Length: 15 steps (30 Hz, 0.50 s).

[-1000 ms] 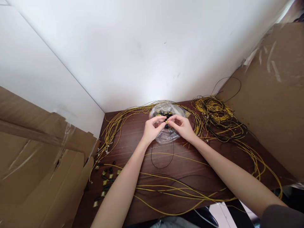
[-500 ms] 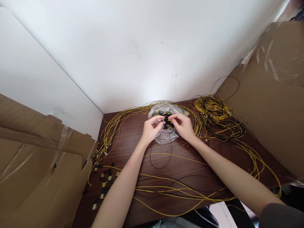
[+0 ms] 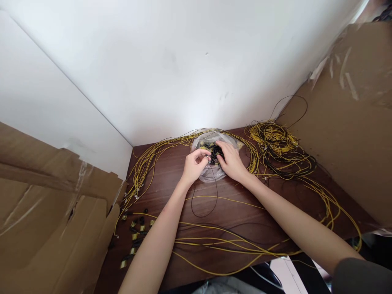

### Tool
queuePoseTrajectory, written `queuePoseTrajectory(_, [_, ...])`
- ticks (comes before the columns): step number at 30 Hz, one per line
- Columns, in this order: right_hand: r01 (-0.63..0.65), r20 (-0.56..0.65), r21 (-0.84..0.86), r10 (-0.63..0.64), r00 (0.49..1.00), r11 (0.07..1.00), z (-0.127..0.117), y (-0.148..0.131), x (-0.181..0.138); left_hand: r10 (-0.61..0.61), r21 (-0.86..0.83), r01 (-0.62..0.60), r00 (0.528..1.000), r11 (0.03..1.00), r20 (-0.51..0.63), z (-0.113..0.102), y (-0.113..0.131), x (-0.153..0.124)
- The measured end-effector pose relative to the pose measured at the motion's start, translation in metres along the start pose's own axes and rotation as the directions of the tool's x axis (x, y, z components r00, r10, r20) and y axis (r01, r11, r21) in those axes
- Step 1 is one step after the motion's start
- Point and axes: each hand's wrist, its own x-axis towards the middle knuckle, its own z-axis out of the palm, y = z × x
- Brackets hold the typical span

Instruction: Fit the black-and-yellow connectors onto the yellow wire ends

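Observation:
My left hand [image 3: 194,166] pinches the end of a thin black wire [image 3: 217,191] at the front of a clear plastic bag [image 3: 216,176]. A loop of that wire hangs down over the table. Black and yellow small parts [image 3: 209,146] fill the open bag. Over the bag's right side, my right hand [image 3: 232,160] has its thumb and fingers spread among these parts. Whether its fingertips touch one is hard to see.
Yellow wires [image 3: 147,159] curve along the back of the brown table [image 3: 167,175]. A tangled yellow and black wire bundle [image 3: 272,139] lies at right. Black parts with yellow tabs [image 3: 134,236] sit at front left. Cardboard stands at left [image 3: 61,228] and right [image 3: 343,143].
My right hand has opened from a pinch beside the left hand and spread forward over the bag's parts. My left hand stays closed on the wire end.

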Motion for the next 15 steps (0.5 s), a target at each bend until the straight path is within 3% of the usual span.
queuePoseTrajectory(4, [-0.018,0.053,-0.083,0.023,0.998,0.996,0.0008,-0.0010,-0.0004,0.009,0.024,-0.009,1.000,1.000,0.014,-0.0006,-0.0010,0.0000])
queuePoseTrajectory(15, [-0.049,0.018,-0.131,0.052,0.998,0.990,0.0005,-0.0021,-0.0004,-0.013,0.050,0.012,1.000,0.999,0.025,-0.0006,0.0001,-0.0004])
